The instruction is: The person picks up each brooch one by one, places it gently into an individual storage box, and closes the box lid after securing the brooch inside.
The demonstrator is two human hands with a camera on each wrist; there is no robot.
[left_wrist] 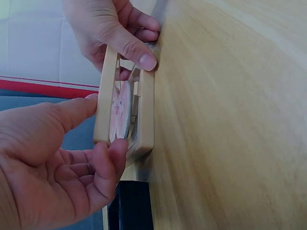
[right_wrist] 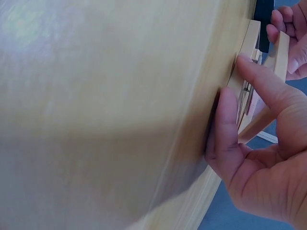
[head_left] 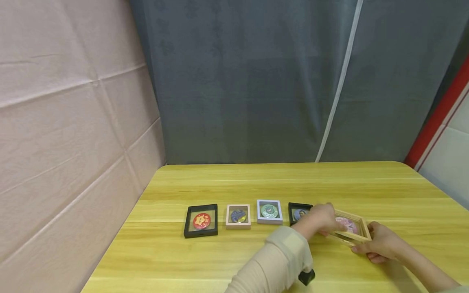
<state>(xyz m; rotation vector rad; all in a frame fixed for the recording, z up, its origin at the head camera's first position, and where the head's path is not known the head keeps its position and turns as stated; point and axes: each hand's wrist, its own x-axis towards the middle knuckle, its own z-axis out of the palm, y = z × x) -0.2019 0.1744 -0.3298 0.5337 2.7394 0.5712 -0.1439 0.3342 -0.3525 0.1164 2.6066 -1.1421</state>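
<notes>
A light wooden display frame [head_left: 364, 231] stands parted at the table's right, its two halves spread like a hinge. Inside it sits a round pink badge [head_left: 347, 224], seen edge-on as a pink badge [left_wrist: 120, 111] in the left wrist view. My left hand [head_left: 319, 218] pinches the upper half, thumb on the outer face and fingertips inside by the badge's edge. With my right hand [head_left: 382, 243] I grip the lower half at the opposite end; the right thumb [left_wrist: 139, 52] lies across its rim. The badge's lower edge is partly hidden by the left fingertips.
Left of my hands, a row of display frames holds badges: a large black frame [head_left: 188, 224], a pink frame [head_left: 238, 226], a white frame [head_left: 270, 221] and a small black frame [head_left: 291, 208], partly behind my left hand. A grey curtain [head_left: 238, 81] hangs behind the table.
</notes>
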